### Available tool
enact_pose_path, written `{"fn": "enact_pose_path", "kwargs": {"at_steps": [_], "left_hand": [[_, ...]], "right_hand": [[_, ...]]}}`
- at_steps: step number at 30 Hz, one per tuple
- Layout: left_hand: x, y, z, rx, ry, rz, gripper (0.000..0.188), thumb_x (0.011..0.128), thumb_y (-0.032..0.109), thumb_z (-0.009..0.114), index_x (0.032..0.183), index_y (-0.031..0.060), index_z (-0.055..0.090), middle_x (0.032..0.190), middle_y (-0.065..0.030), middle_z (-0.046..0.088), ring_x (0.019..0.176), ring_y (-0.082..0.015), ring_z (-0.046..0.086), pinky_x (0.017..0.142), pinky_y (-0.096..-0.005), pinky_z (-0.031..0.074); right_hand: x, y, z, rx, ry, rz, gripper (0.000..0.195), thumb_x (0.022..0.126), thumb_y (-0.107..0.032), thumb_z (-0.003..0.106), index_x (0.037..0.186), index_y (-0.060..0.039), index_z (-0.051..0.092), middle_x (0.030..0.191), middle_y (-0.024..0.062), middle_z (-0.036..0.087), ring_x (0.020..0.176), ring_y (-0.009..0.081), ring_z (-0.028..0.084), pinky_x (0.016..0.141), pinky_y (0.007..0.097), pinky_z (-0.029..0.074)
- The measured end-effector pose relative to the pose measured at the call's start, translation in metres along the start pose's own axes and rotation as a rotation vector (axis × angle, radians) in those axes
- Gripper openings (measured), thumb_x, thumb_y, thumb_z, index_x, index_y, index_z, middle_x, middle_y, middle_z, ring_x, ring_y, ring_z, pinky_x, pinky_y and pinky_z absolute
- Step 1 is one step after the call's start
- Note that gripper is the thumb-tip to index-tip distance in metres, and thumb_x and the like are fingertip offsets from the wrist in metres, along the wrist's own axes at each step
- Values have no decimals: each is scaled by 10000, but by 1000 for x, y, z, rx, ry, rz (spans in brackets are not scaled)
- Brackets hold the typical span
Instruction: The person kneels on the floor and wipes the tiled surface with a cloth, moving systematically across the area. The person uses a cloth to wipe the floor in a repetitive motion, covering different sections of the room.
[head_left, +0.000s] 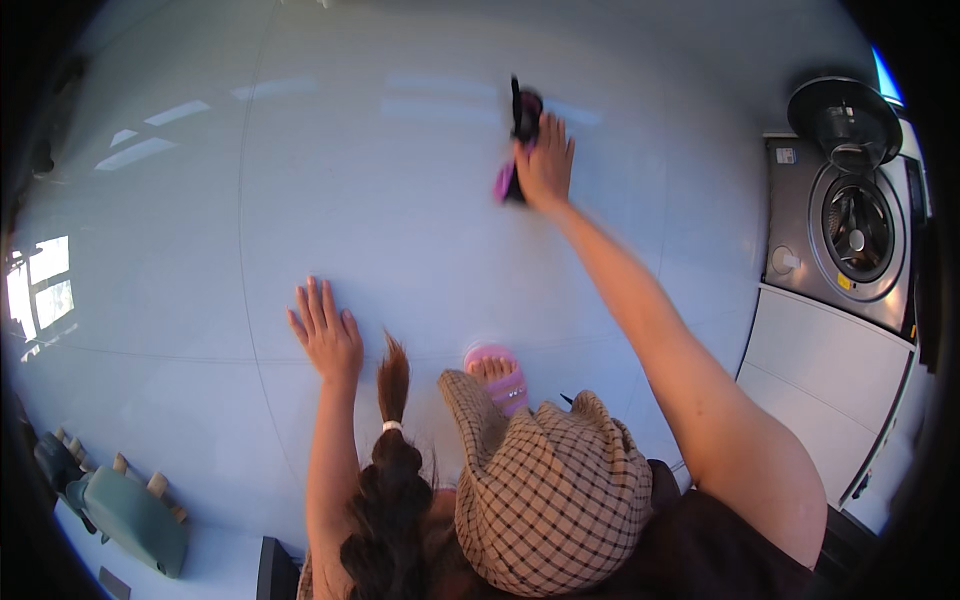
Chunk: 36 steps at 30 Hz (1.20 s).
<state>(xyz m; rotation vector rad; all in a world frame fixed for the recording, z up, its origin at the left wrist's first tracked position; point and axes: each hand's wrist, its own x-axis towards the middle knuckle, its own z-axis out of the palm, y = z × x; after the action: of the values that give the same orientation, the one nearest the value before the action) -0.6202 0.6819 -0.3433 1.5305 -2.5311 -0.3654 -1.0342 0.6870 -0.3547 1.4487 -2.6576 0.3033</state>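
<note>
My right hand (547, 165) is stretched far forward over the glossy pale tiled floor (420, 225). It grips a black-and-purple object (527, 112), whose exact kind is too blurred to tell. The thumb lies across it and the fingers run along its right side. My left hand (328, 330) rests palm down on the floor with its fingers spread and nothing in it. Between my arms, one foot shows in a pink slide sandal (495, 360). Checked brown cloth (555, 495) covers my knee.
At the right stands a grey front-loading washing machine (795, 202) with its round door (844, 124) swung out. White cabinet fronts (810, 367) adjoin it. A green chair (135, 517) is at the lower left. My braided hair (390, 480) hangs beside my left arm.
</note>
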Motion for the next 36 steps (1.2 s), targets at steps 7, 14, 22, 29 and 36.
{"fn": "enact_pose_path", "kwargs": {"at_steps": [7,14,22,29,36], "left_hand": [[-7,-4,2,-9,24,-3,524,913,161,455,1425,69,386,1520,-106,318,1426,-294,242,1164,-494,97],[-3,2,2,1,39,8,514,915,158,456,1418,70,394,1516,-107,327,1423,-298,245,1160,-495,108],[-5,4,-2,43,-5,-27,532,923,175,445,1439,83,355,1531,-88,298,1436,-287,212,1163,-499,98],[1,-12,22,-101,-7,-3,548,930,180,454,1457,93,333,1544,-68,274,1449,-283,173,1168,-488,74],[-24,-44,-4,-101,-17,-48,540,931,149,467,1450,77,336,1546,-100,253,1448,-312,160,1160,-512,80]], "right_hand": [[-162,-40,-37,96,-197,3,826,842,-295,614,1479,11,186,1523,226,223,1436,369,163,1144,570,75],[23,0,0,4,87,174,665,899,-320,542,1421,23,314,1493,226,293,1409,370,231,1142,512,178],[-45,-150,9,281,2,-79,699,797,-188,642,1389,34,345,1455,226,341,1361,372,315,1117,480,269],[-25,-237,17,868,-234,-222,564,719,-25,633,1271,-79,533,1214,161,600,1108,343,573,944,404,464],[-20,-166,-29,818,163,-50,509,729,-21,632,1232,-56,564,1185,154,593,1116,337,545,942,405,452]]}}
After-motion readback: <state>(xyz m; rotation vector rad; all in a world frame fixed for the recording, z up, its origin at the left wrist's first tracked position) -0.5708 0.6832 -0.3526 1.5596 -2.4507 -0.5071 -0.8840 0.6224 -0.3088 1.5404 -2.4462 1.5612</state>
